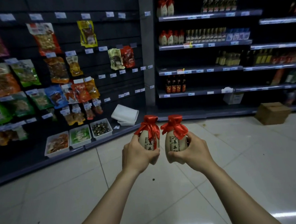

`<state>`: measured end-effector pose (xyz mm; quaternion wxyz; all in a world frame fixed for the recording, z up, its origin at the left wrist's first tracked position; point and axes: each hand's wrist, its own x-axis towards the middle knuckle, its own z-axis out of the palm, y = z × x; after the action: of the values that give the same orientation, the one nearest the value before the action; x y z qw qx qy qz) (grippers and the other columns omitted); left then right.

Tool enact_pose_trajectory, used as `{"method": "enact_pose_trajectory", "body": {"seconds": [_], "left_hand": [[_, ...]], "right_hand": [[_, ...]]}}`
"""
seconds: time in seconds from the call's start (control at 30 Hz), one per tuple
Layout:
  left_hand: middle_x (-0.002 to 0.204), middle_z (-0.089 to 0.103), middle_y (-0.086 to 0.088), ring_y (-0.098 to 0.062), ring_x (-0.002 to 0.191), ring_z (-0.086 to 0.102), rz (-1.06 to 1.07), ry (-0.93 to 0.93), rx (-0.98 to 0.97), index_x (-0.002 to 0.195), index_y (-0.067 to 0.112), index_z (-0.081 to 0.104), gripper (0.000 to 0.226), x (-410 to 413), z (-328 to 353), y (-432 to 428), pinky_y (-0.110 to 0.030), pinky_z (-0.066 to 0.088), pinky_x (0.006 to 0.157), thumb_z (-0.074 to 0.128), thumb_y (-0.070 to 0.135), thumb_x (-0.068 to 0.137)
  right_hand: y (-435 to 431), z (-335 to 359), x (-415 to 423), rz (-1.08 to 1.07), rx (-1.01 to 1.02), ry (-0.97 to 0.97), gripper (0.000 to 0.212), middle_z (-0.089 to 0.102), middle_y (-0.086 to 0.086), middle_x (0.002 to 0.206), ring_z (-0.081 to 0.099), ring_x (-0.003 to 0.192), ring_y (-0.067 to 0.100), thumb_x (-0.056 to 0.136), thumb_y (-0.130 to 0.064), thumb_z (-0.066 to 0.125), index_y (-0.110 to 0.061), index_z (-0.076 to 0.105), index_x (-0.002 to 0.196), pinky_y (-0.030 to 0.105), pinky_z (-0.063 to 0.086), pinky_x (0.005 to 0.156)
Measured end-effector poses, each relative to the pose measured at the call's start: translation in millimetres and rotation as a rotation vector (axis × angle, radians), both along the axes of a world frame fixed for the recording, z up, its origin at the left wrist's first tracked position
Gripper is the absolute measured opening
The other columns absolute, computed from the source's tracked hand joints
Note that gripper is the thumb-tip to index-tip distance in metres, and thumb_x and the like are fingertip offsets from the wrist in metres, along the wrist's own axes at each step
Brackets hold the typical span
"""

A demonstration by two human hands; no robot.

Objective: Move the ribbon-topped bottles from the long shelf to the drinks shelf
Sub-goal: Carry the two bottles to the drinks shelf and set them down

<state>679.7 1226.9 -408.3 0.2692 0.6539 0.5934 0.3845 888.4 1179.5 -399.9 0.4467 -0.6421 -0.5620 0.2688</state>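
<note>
two cream ceramic bottles with red ribbon tops are carried upright and side by side over the tiled floor (216,159), the left bottle (150,143) and the right bottle (176,143) kept just apart, presumably so that they do not knock together in transit. each is held by its belly, not its ribbon, which is judged the safer hold for a smooth, heavy vessel. the left hand (137,155) is closed around the left bottle, thumb across the label side and fingers wrapped behind; the right hand (194,152) is likewise closed tight on the right bottle, its grip cupping the lower body from the outer side. ahead, matching ribbon-topped bottles (166,7) are seen standing on the upper levels of the drinks shelf (207,15), so the pair is judged to be on its way there. the snack wall (54,74) lies to the left, a cardboard box (272,113) on the floor to the right
</note>
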Motion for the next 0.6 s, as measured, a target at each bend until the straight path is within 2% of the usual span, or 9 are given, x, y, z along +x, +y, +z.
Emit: {"method": "enact_pose_trajectory", "body": {"seconds": [0.13,0.23,0.33,0.47,0.6], "left_hand": [[0.086,0.068,0.018,0.002,0.075,0.067,-0.018,-0.044,-0.005,0.103,0.038,0.057,0.064,49,7,71,-0.014,0.050,0.056,0.080,0.066,0.049],[0.089,0.069,0.018,0.002,0.077,0.068,-0.047,-0.054,-0.013,0.107,0.038,0.059,0.064,84,6,125,-0.013,0.050,0.057,0.084,0.062,0.052],[0.091,0.071,0.016,0.000,0.079,0.068,-0.065,-0.055,-0.027,0.108,0.037,0.060,0.065,120,1,187,-0.019,0.056,0.061,0.085,0.060,0.053],[0.092,0.072,0.014,-0.005,0.081,0.071,-0.057,-0.072,-0.040,0.109,0.034,0.063,0.070,170,-7,285,-0.033,0.064,0.070,0.081,0.063,0.048],[0.092,0.072,0.013,-0.005,0.080,0.070,-0.054,-0.084,-0.047,0.105,0.033,0.062,0.068,221,-8,397,-0.033,0.064,0.069,0.081,0.062,0.047]], "right_hand": [[69,7,49,-0.007,0.013,0.008,0.062,0.073,-0.036,0.090,0.073,0.075,-0.008,0.040,-0.044,0.091,-0.043,0.065,0.096,0.011,0.055,0.049],[122,5,82,-0.024,0.020,0.013,0.059,0.074,-0.034,0.088,0.074,0.073,-0.006,0.040,-0.044,0.092,-0.046,0.065,0.093,0.013,0.056,0.049],[181,-1,115,-0.030,0.031,0.007,0.060,0.074,-0.033,0.088,0.074,0.073,-0.006,0.043,-0.041,0.094,-0.053,0.064,0.094,0.014,0.056,0.049],[277,-8,165,-0.028,0.016,0.004,0.058,0.076,-0.031,0.089,0.075,0.073,-0.005,0.046,-0.040,0.096,-0.042,0.066,0.096,0.014,0.057,0.051],[388,-7,216,-0.047,0.015,0.011,0.060,0.075,-0.032,0.089,0.075,0.074,-0.005,0.044,-0.044,0.093,-0.039,0.066,0.098,0.013,0.056,0.051]]}}
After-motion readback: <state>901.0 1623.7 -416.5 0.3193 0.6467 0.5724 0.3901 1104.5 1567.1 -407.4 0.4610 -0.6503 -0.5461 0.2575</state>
